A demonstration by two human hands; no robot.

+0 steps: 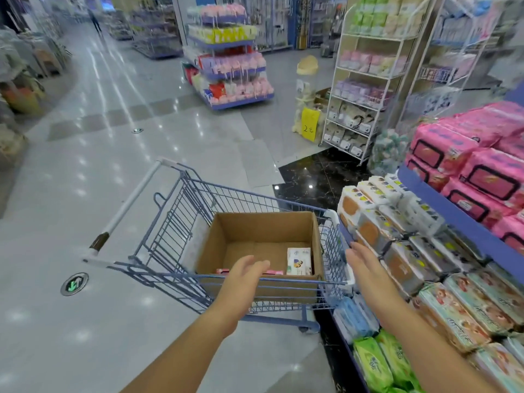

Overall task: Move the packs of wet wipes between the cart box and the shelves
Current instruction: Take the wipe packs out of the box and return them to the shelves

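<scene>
Wet wipes pack — a white one — lies flat on the floor of the cart box, by its right wall. My left hand hovers over the near wall, fingers straight, holding nothing. My right hand is flat-fingered and empty too, beside the shelf stock. I'd dip both in, take the pack by its long edges (film looks slippery), lift clear of the cardboard — then swing right.

Wet-wipe packs on blue shelves; cardboard box in cart
</scene>
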